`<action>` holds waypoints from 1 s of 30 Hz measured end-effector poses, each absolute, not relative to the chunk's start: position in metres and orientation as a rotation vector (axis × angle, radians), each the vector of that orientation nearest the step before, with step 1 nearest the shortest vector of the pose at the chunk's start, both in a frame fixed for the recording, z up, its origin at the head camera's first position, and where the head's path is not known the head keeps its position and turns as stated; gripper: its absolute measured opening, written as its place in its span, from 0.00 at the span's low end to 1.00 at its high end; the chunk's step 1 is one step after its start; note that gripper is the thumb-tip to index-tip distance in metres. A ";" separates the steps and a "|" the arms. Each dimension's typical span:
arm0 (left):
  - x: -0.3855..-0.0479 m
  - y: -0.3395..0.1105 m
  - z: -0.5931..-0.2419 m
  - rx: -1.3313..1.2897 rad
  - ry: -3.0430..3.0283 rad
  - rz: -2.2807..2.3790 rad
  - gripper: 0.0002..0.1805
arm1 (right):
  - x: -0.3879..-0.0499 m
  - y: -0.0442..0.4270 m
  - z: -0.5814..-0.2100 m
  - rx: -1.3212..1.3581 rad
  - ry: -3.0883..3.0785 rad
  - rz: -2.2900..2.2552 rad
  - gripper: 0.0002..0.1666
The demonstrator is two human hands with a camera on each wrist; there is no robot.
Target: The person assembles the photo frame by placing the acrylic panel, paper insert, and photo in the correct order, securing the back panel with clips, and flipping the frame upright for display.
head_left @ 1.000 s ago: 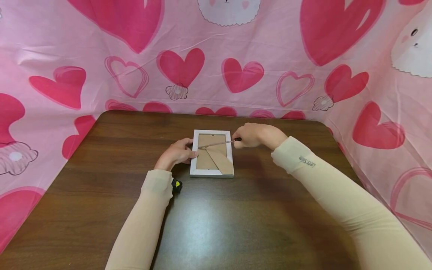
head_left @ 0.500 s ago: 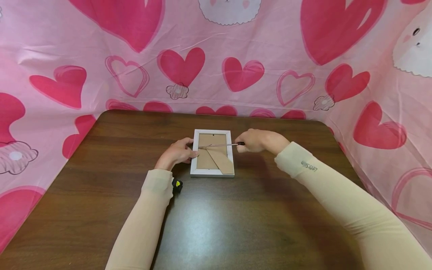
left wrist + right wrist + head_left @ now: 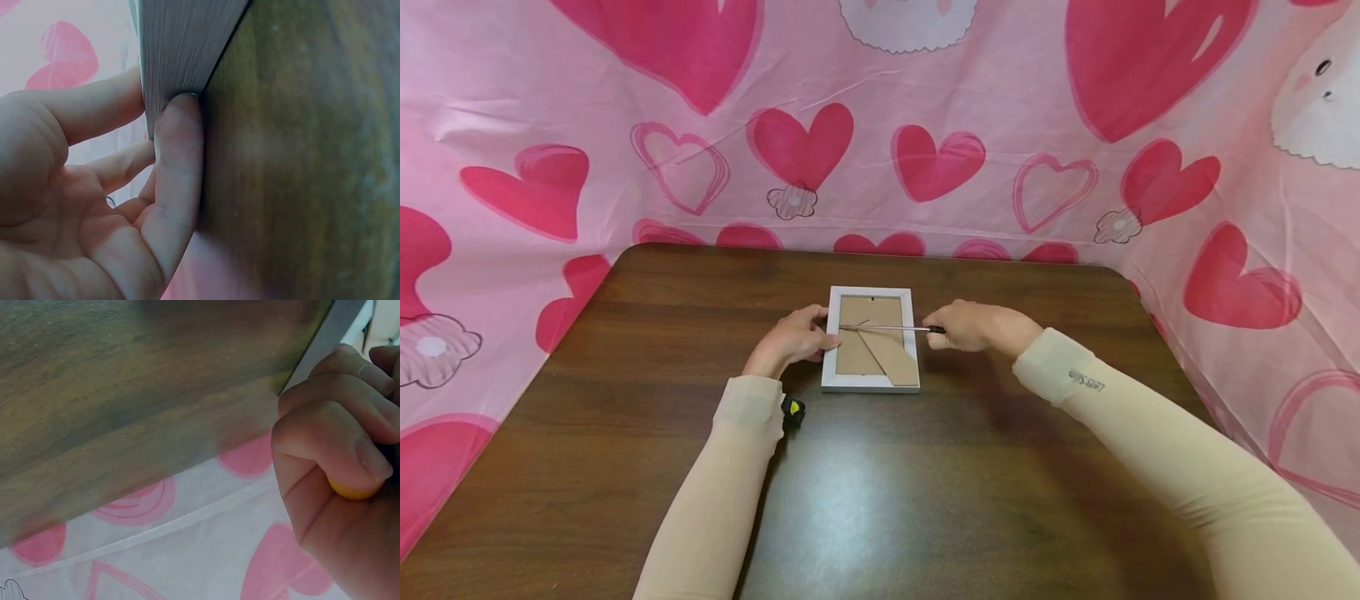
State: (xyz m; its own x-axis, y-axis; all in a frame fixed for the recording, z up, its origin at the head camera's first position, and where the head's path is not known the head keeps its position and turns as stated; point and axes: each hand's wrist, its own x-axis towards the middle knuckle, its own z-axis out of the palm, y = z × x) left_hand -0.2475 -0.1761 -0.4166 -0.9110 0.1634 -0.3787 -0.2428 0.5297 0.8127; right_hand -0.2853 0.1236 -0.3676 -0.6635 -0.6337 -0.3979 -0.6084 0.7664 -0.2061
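Note:
A white picture frame (image 3: pixel 870 382) lies back up on the table, its brown backboard (image 3: pixel 859 358) and folded stand leg (image 3: pixel 891 357) showing. My left hand (image 3: pixel 793 335) grips the frame's left edge, thumb over the rim. The left wrist view shows the fingers (image 3: pixel 178 156) against the frame's side wall (image 3: pixel 181 50), close to the tabletop. Just right of the frame, my right hand (image 3: pixel 973 325) is curled round the dark handle of a screwdriver (image 3: pixel 891 327). Its thin shaft lies across the back, the tip near the left rim. The handle's yellow end (image 3: pixel 351 489) peeks out below the fingers.
A small black and yellow object (image 3: pixel 793 412) sits beside the left cuff; its kind is unclear. The brown wooden table (image 3: pixel 880 500) has its far edge against a pink cloth (image 3: pixel 865 75) with hearts, which also hangs at both sides.
My right hand has come down slightly toward me, swinging the screwdriver from a slant to nearly level across the frame. The left hand and frame have stayed in place.

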 end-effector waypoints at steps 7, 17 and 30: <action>-0.248 -0.177 -0.414 -0.062 2.368 1.352 0.39 | -0.279 0.126 -0.379 -0.974 2.520 -0.149 0.09; -0.248 -0.176 -0.416 -0.075 2.347 1.357 0.39 | -0.269 0.141 -0.390 -1.041 2.563 -0.186 0.09; -0.250 -0.176 -0.419 -0.076 2.354 1.355 0.39 | -0.265 0.149 -0.389 -1.071 2.641 -0.282 0.08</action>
